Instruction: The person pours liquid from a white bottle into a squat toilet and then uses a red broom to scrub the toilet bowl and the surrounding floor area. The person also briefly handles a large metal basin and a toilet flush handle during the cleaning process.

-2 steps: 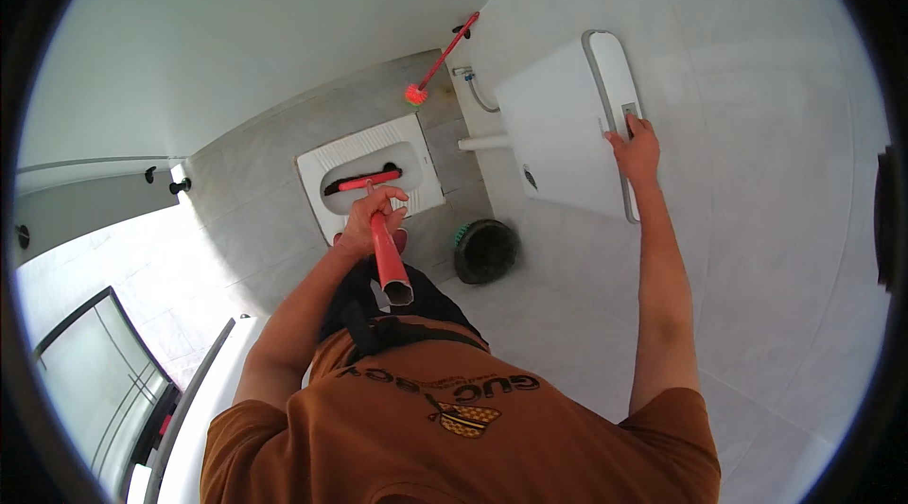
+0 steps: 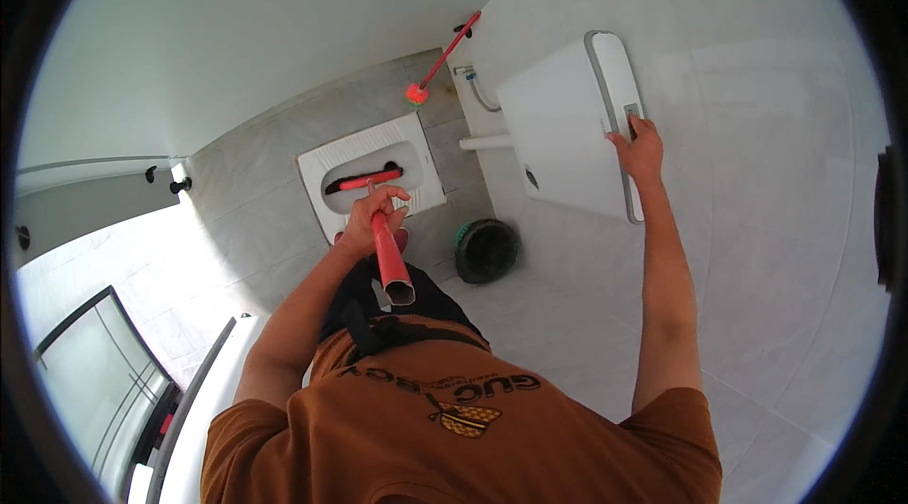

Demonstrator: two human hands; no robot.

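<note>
My left hand (image 2: 372,218) is closed round the red handle of a broom (image 2: 394,272), whose open hollow end points back toward me. The broom's red head (image 2: 371,181) with dark bristles is over the bowl of the white squat toilet (image 2: 316,164). To the right, my right hand (image 2: 642,152) reaches up to the white toilet cistern (image 2: 558,116) on the wall. Its fingers curl over the top at the flush button (image 2: 632,111), while the thumb rests against the front edge. The fingertips partly cover the button.
A red-handled toilet brush (image 2: 443,60) leans in the far corner. Beside the squat toilet stands a dark waste bin (image 2: 489,252). A hose (image 2: 480,95) and a white pipe (image 2: 484,142) run by the cistern. Grey partitions (image 2: 265,22) stand left and ahead.
</note>
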